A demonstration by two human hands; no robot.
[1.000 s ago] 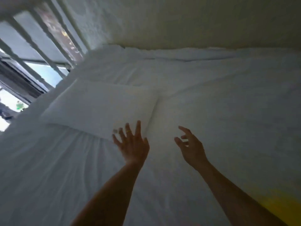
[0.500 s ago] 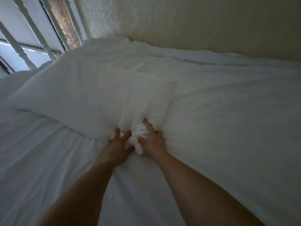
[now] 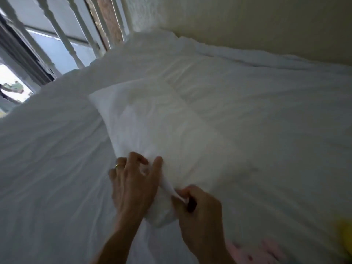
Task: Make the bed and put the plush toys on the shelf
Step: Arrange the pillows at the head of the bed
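A white pillow (image 3: 162,126) lies on the white bedding (image 3: 266,115), turned so one corner points toward me. My left hand (image 3: 133,180), with a gold ring, grips the pillow's near edge, fingers curled into the fabric. My right hand (image 3: 198,208) pinches the pillow's near corner, which is pulled up into a twisted point. A pink plush toy (image 3: 255,252) shows at the bottom right, beside a blurred yellow one (image 3: 344,233) at the right edge.
A cream wall (image 3: 247,20) runs along the bed's far side. White turned headboard rails (image 3: 70,42) stand at the upper left before a bright window (image 3: 11,80). Wrinkled sheet (image 3: 47,168) spreads across the left.
Both hands reached the pillow, grabbed its near corner and pulled it toward me. The pillow has turned and shifted right. The plush toys have come into view at the bottom right.
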